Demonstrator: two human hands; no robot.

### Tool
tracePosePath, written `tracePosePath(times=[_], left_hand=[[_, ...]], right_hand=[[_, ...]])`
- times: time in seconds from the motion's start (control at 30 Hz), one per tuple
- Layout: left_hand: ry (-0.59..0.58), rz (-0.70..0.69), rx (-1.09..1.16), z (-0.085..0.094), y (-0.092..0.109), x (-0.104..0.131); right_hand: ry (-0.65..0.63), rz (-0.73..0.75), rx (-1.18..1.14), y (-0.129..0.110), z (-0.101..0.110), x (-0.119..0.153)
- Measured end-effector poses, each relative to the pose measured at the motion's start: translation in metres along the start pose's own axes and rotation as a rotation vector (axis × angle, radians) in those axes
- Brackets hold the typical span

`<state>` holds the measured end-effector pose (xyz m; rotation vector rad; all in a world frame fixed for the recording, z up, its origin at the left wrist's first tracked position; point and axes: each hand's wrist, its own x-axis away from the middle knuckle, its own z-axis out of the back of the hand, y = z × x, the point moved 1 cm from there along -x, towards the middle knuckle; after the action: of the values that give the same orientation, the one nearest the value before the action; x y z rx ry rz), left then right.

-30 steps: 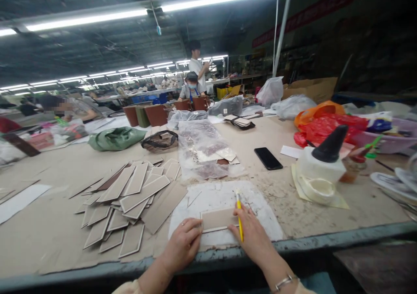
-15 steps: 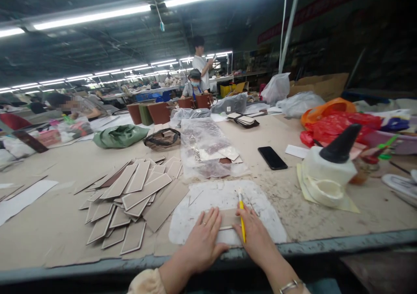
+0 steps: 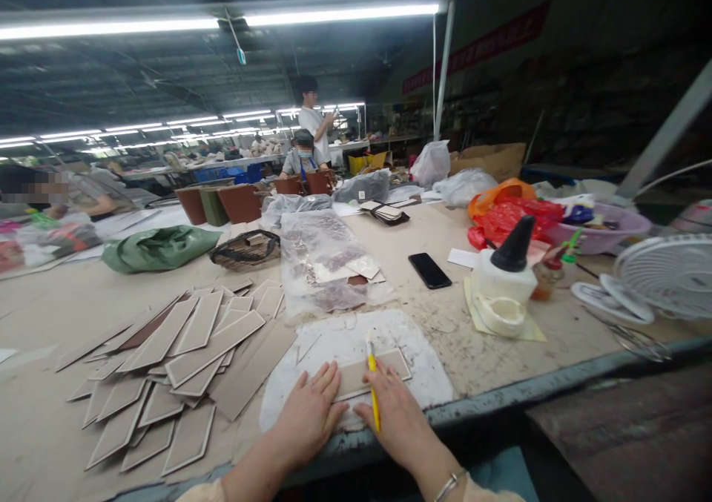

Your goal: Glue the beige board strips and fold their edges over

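On the sheet [image 3: 426, 376] before you lies one panel [image 3: 351, 374]; left, a panel pile [image 3: 192, 357]; right, a bottle [image 3: 503, 278], then a fan [image 3: 673, 276].

The left hand [image 3: 308, 413] lies palm down with its fingers on the left end of a beige, pale-edged rectangular panel [image 3: 356, 373], while the right hand [image 3: 394, 405] rests on the panel and grips a yellow-handled brush [image 3: 374, 391], bristles pointing away from the person. The panel lies on a stained white sheet [image 3: 431, 383] near the edge of the worktable [image 3: 383, 239]. A loose heap of similar panels [image 3: 189, 357] spreads to the left. Beyond the sheet lie a clear plastic bag [image 3: 317, 253] and a black smartphone [image 3: 429, 271]; to the right stand a white bottle with a black conical top [image 3: 512, 253] and a white fan [image 3: 676, 276]. Farther back, a person in a white top [image 3: 320, 135] stands behind a seated, masked co-worker [image 3: 293, 162].
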<state>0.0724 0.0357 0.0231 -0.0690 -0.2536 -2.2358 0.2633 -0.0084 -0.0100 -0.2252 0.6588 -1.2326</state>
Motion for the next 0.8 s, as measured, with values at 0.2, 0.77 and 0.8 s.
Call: tracePosePath(times=[0.2,0.77,0.8], left_hand=[[0.002,0.071,0.134,0.016,0.0,-0.018],[0.099,0.463,0.815,0.02,-0.026,-0.003],[0.13,0.487,0.89,0.021,-0.034,0.005]], right_hand=[[0.167,-0.084,0.068,0.035,0.002,-0.002],[0.445,-0.019,0.046,0.046,0.033,-0.005],[0.444,-0.025,0.039,0.044,0.035,-0.004]])
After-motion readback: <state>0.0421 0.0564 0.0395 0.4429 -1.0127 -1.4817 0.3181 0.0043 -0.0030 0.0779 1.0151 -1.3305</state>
